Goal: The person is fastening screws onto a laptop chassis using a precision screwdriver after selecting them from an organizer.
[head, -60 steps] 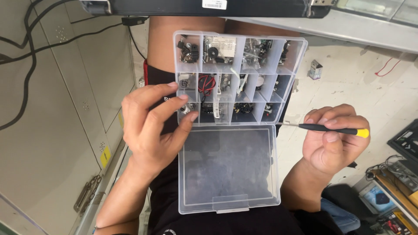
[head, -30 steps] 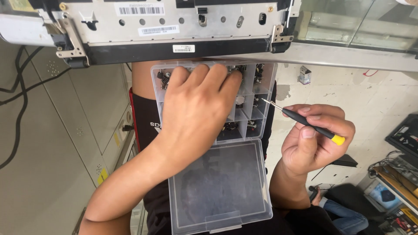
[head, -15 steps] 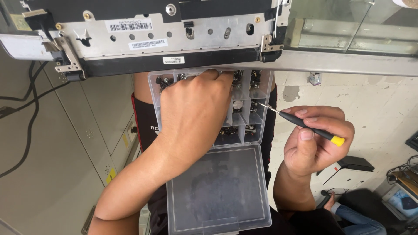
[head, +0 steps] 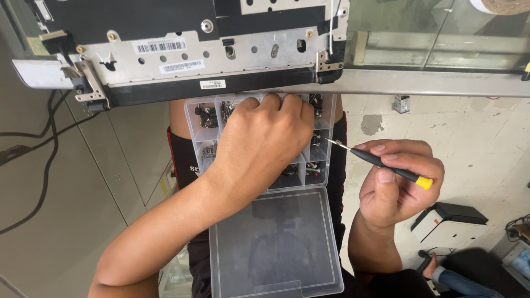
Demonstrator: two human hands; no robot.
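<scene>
A clear plastic compartment box (head: 201, 129) rests on my lap, its lid (head: 273, 243) folded open toward me. Its cells hold several small screws and dark parts. My left hand (head: 265, 140) reaches down into the far cells, knuckles up; the fingertips are hidden, so I cannot see whether it holds anything. My right hand (head: 400, 185) hovers to the right of the box, closed around a small black screwdriver (head: 381, 163) with a yellow cap, tip pointing left toward the box.
A dismantled laptop chassis (head: 182, 52) with bare metal plate and hinges lies on the glass table edge (head: 419, 83) just above the box. Black cables (head: 38, 143) hang at the left. On the floor at right sit a white-and-black device (head: 447, 221) and another person's foot (head: 433, 265).
My left hand moved from the box's near left cells up over the far cells. The view tilted up, bringing the laptop chassis in. My right hand kept hold of the screwdriver.
</scene>
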